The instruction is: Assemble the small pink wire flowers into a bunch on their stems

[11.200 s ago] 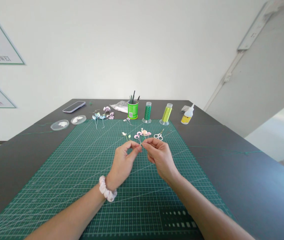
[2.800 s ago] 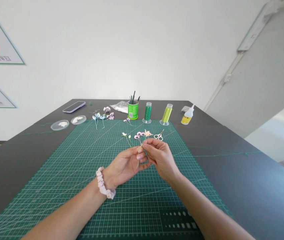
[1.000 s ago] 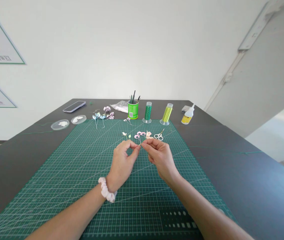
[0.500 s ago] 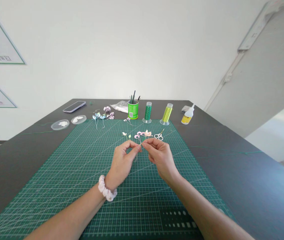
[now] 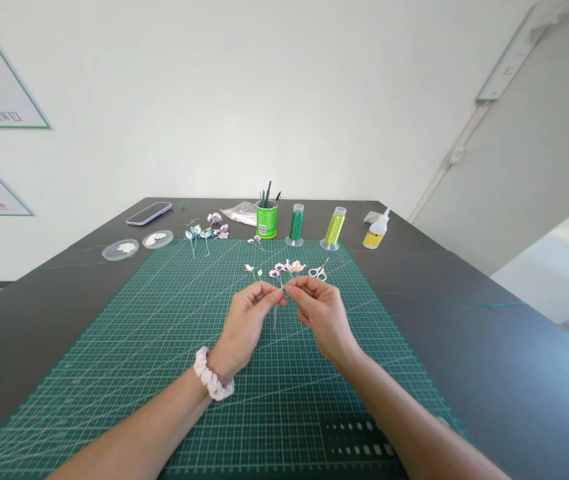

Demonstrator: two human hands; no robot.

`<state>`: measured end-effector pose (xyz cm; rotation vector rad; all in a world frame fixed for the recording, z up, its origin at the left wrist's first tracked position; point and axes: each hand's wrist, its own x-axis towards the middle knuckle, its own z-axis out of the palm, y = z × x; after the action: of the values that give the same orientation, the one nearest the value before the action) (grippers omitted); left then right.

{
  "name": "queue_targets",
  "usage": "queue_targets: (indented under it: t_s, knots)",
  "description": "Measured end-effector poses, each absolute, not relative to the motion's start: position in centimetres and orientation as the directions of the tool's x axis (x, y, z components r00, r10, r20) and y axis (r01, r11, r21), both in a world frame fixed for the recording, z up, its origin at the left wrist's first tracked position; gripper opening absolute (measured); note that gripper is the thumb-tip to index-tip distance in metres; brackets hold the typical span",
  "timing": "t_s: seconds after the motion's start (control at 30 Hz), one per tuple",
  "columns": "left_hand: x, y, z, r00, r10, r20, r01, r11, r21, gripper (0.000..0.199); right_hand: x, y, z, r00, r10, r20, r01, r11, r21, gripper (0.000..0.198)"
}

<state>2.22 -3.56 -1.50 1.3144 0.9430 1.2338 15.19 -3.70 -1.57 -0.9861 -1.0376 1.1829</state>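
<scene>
My left hand (image 5: 247, 323), with a pale scrunchie (image 5: 213, 377) at its wrist, pinches the thin stems of a small bunch of pink flowers (image 5: 279, 269). At the same spot my right hand (image 5: 321, 313) has thumb and forefinger closed on the stems; whether a thread is also between them is too small to tell. Pale thread-like ends (image 5: 275, 319) hang below my left fingers. Peach flowers (image 5: 295, 267) show just beyond my right fingertips. Two small sprigs (image 5: 250, 269) lie to the left, and white-handled scissors (image 5: 319, 273) to the right.
A green cutting mat (image 5: 164, 347) covers the table's middle. Behind it stand a green pen can (image 5: 267, 220), a green thread spool (image 5: 296, 227), a yellow-green spool (image 5: 334, 229) and a glue bottle (image 5: 375, 231). Blue flowers (image 5: 199, 232), shallow dishes (image 5: 121, 250) and a phone (image 5: 149, 213) are at left.
The hanging ends below my left hand show longer and straighter now. My left wrist has shifted very slightly left; both hands keep their pinch at the same place.
</scene>
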Motion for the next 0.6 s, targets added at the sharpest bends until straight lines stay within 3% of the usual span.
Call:
queue_targets:
  t_s: [0.37, 0.6]
  knots:
    - [2.28, -3.38, -1.71, 0.159, 0.977, 0.143, -0.091, -0.13, 0.987, 0.018, 15.19, -3.7, -1.64, 0.089, 0.989, 0.121, -0.223, 0.139, -0.965, 0.022]
    - [1.8, -3.29, -1.95, 0.118, 0.963, 0.242, 0.11, -0.254, 0.961, 0.02, 15.1, -3.68, -1.6, 0.097, 0.989, 0.113, -0.229, 0.133, -0.964, 0.021]
